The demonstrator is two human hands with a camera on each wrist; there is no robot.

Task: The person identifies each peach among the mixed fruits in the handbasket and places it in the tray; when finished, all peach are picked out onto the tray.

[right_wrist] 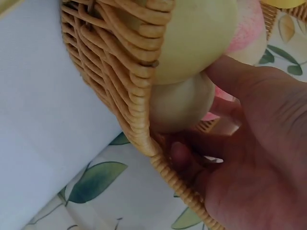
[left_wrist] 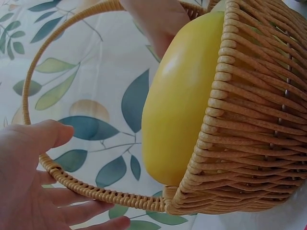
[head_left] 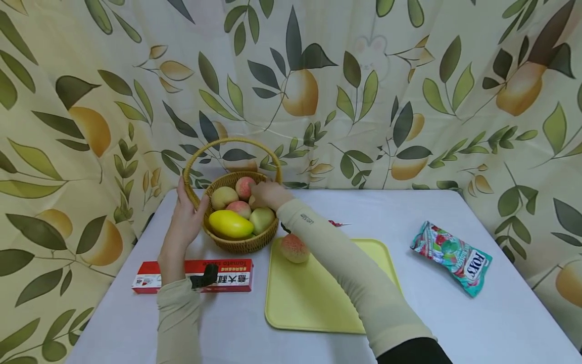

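A wicker basket with a tall handle holds a yellow mango-like fruit, pink peaches and pale green round fruits. My left hand is at the handle's left side; the handle passes between its thumb and loosely straight fingers in the left wrist view. Reaching over the basket's right side, my right hand has its thumb and curled fingers around a pale round fruit inside the rim. Part of that fruit is hidden by the hand and another fruit.
A yellow tray with a peach on it lies partly under my right forearm. A red tomato sauce box is behind my left wrist. To the right lies a teal FOX'S packet. A small red item pokes out past the right sleeve.
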